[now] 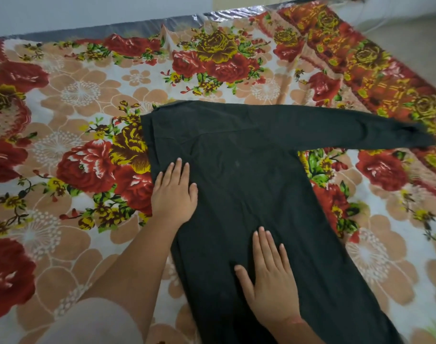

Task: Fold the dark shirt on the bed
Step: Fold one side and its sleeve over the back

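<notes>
Head view showed the dark, soft-knit long-sleeved shirt [249, 194] spread on the bed's floral red-and-peach cotton sheet [75, 120]. On the shirt's left folded edge the left hand [174, 194] lay flat, fingers [178, 167] apart, likely pinning the crease. Nearer its hem the right hand [269, 281] pressed open-palmed, smoothing. Its right sleeve [360, 130] stretched out unfolded.

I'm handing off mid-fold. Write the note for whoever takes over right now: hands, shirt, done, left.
Left hand: open, flat on the dark shirt at its left folded edge.
Right hand: open, flat on the lower body.
Shirt lies spread on the floral bedsheet.
Done: left side looks folded in.
Left: the right sleeve lies stretched out to the right; fold it in, then fold the body up.
</notes>
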